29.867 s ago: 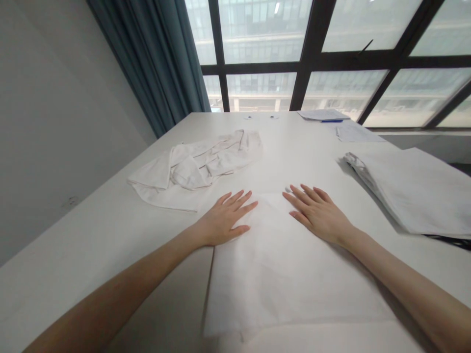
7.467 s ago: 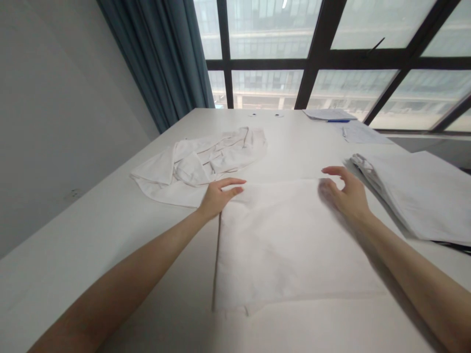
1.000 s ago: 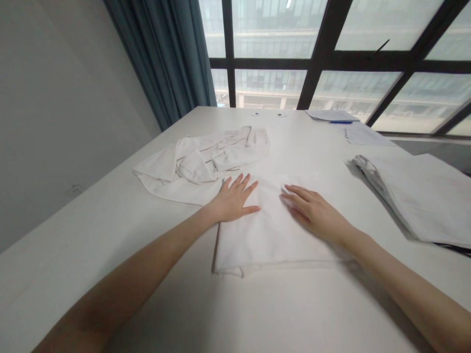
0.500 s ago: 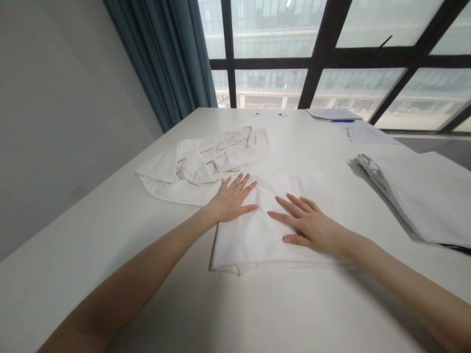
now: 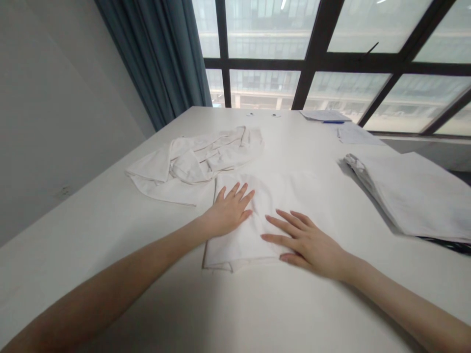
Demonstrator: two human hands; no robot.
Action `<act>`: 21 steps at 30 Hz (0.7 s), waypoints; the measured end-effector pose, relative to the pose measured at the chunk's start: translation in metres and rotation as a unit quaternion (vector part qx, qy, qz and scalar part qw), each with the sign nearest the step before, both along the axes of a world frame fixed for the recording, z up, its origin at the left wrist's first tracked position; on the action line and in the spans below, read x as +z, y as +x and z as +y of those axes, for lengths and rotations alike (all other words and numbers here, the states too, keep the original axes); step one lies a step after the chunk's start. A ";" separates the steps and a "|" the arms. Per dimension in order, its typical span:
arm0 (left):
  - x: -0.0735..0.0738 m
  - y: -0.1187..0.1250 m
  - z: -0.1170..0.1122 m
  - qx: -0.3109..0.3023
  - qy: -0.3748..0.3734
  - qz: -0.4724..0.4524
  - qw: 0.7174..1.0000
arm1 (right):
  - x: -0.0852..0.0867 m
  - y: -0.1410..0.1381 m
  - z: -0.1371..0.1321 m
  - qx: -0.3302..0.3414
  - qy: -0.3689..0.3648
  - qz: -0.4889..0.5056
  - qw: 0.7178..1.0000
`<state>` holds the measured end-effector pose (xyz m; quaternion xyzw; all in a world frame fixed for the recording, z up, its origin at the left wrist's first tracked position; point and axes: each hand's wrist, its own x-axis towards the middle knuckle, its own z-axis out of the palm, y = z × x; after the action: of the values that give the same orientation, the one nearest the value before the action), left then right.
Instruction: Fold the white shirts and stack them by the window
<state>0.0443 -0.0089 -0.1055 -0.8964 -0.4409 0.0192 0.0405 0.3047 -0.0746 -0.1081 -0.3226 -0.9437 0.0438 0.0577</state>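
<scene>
A folded white cloth (image 5: 283, 196) lies flat on the white table (image 5: 257, 304) in front of me. My left hand (image 5: 228, 212) rests palm down on the cloth's left part, fingers spread. My right hand (image 5: 308, 241) lies flat on the cloth's near edge, fingers stretched toward the left. Both hands are open and grip nothing.
A crumpled pile of white garments (image 5: 195, 162) lies to the far left of the cloth. A stack of folded white cloths (image 5: 415, 193) sits at the right. Papers and a blue pen (image 5: 333, 121) lie near the window. A blue curtain (image 5: 162, 59) hangs at the back left.
The cloth became smaller through folding over the earlier frames. In the last second my right hand slid toward me and to the left across the cloth; my left hand shifted slightly nearer.
</scene>
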 end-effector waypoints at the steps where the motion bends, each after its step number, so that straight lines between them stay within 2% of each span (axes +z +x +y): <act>1: 0.001 -0.001 -0.008 -0.013 -0.011 -0.004 1.000 | 0.000 0.000 0.000 -0.001 -0.005 0.007 1.000; 5: -0.001 -0.011 -0.040 -0.058 -0.029 -0.033 0.997 | 0.000 0.003 0.001 -0.010 -0.045 0.053 0.998; 8: -0.003 -0.018 -0.055 -0.073 -0.028 -0.053 0.995 | -0.001 0.004 0.002 -0.037 -0.083 0.114 0.989; 12: -0.001 -0.024 -0.057 -0.097 -0.067 -0.060 0.991 | -0.002 0.005 0.002 -0.084 -0.097 0.169 0.977; 17: 0.002 -0.028 -0.053 -0.145 -0.099 -0.077 0.981 | 0.000 0.006 0.003 -0.079 -0.079 0.116 0.987; 21: 0.004 -0.032 -0.054 -0.201 -0.114 -0.103 0.968 | 0.001 0.019 0.006 -0.090 -0.065 0.074 0.991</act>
<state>0.0121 -0.0627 -0.1020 -0.9624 -0.2488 -0.0315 -0.1047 0.3239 -0.0686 -0.1074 -0.4047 -0.8993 0.1233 0.1102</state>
